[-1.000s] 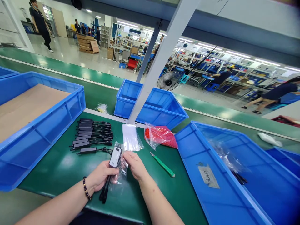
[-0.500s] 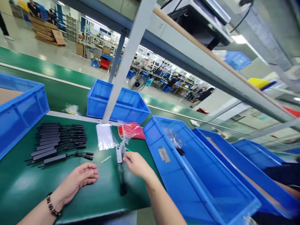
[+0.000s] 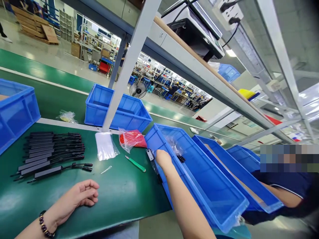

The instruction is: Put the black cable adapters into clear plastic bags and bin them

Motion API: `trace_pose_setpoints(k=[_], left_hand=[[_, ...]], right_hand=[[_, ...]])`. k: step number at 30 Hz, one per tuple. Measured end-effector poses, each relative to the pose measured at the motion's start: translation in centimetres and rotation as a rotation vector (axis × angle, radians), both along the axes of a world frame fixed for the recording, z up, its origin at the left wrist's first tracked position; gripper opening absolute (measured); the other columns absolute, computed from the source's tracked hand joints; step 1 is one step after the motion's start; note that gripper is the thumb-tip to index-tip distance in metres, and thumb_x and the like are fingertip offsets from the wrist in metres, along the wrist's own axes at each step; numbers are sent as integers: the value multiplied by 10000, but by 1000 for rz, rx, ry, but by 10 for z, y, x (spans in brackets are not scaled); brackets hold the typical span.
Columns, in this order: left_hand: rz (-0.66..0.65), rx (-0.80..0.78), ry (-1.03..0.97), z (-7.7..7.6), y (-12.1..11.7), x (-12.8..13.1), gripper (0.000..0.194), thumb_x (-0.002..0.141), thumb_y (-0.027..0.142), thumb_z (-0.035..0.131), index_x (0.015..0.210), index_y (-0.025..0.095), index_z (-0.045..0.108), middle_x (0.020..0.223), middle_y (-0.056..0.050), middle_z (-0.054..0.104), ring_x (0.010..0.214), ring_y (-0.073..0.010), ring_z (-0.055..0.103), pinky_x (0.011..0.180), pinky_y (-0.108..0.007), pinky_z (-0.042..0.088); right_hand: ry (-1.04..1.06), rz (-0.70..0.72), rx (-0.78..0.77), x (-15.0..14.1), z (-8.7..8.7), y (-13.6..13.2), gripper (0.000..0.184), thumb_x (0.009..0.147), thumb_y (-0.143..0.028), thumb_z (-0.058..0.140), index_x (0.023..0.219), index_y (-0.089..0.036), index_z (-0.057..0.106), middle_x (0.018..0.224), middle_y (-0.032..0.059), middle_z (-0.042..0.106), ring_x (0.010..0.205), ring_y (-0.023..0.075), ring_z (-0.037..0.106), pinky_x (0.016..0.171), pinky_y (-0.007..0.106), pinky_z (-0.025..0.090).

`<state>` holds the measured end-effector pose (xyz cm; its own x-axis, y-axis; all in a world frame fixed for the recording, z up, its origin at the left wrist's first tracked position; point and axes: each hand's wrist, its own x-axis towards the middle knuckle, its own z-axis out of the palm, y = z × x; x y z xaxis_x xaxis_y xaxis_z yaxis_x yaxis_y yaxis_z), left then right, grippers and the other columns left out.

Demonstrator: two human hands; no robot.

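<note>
My right hand point(image 3: 163, 160) is closed on a bagged device with cables point(image 3: 151, 156), beside the near left wall of a blue bin point(image 3: 171, 164). The device has a light grey face, and its black cables hang down toward the table. Much of its bag is hidden or hard to make out. Over the table, my left hand point(image 3: 83, 196) holds nothing, its fingers loosely bent. Several black cable devices point(image 3: 47, 171) lie in a row beyond it. A small clear strip point(image 3: 106, 169) lies nearby. Left of the device is a green knife point(image 3: 136, 164).
Clear plastic bags point(image 3: 106, 146) lie stacked by the post, next to a red bag point(image 3: 134, 138). Another blue bin point(image 3: 117, 111) stands behind them, and one point(image 3: 18, 113) at the left. A co-worker point(image 3: 286, 186) is at the far right. A metal shelf point(image 3: 199, 79) runs overhead.
My right hand has carried the bagged device rightward to the blue bin's wall. My left hand has let go of it and stays over the table. The view has swung right.
</note>
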<state>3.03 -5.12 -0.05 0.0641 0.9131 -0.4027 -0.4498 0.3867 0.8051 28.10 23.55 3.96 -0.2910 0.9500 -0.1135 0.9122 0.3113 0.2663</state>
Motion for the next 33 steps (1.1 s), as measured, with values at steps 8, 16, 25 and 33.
trace_pose_setpoints(k=[8, 16, 25, 33], left_hand=[[1, 6, 4, -4, -2, 3, 207, 763, 323, 570, 866, 144, 553, 796, -63, 580, 735, -169, 566, 690, -290, 437], [19, -23, -35, -7, -3, 8, 168, 701, 272, 602, 771, 122, 579, 726, -71, 605, 662, -166, 599, 609, -265, 449], [53, -63, -121, -14, -4, 6, 151, 664, 229, 591, 725, 92, 591, 653, -83, 611, 576, -167, 601, 525, -249, 449], [768, 220, -403, -9, 2, -11, 255, 781, 336, 545, 958, 153, 564, 927, -75, 611, 853, -163, 567, 769, -285, 461]], right_hand=[[1, -3, 108, -6, 10, -8, 227, 815, -90, 396, 938, -74, 585, 904, 172, 608, 824, 202, 602, 678, 257, 402], [461, 730, -12, -117, 2, -98, 177, 832, -201, 424, 821, -185, 600, 803, 50, 572, 790, 149, 517, 710, 232, 357], [458, 1181, -133, -245, -39, -178, 142, 791, -232, 473, 794, -153, 591, 828, 52, 569, 793, 189, 498, 669, 280, 356], [371, 1054, -174, -188, -6, -183, 179, 827, -185, 389, 936, -144, 526, 801, 86, 588, 643, 179, 547, 526, 264, 359]])
